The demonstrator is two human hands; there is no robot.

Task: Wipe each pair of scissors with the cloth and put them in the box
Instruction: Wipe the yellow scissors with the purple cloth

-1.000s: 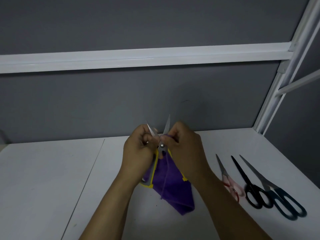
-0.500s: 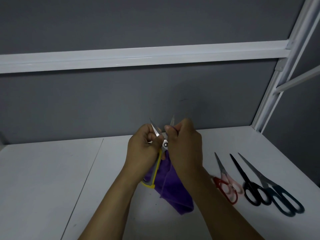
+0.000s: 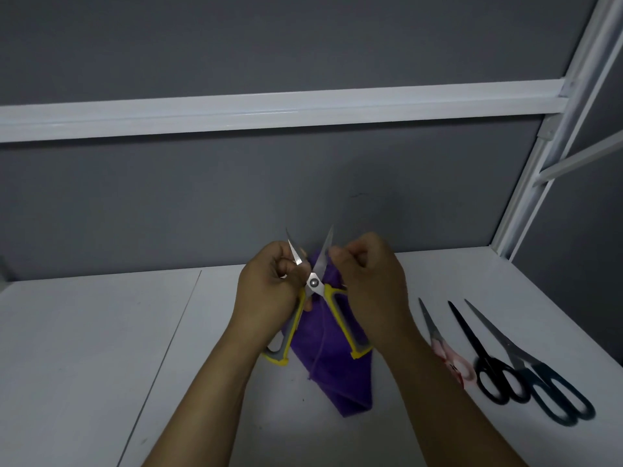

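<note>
Yellow-and-grey scissors (image 3: 315, 284) stand upright above the table, blades spread in a V. My left hand (image 3: 269, 291) grips them by the left blade and handle. My right hand (image 3: 369, 281) pinches a purple cloth (image 3: 332, 375) against the right blade; the cloth hangs down behind the handles. Three more pairs lie on the white table (image 3: 84, 348) at the right: pink-handled scissors (image 3: 445, 352), black-handled scissors (image 3: 485, 362), and dark blue-handled scissors (image 3: 539, 375). No box is in view.
A grey wall stands behind the table, with a white rail (image 3: 269, 109) across it. A white frame post (image 3: 542, 156) rises at the back right corner. A seam (image 3: 161, 362) runs across the tabletop left of my arms.
The scissors' blades and handles have spread wider. My right hand has shifted to the right blade with the cloth, and more of the cloth shows behind the blades.
</note>
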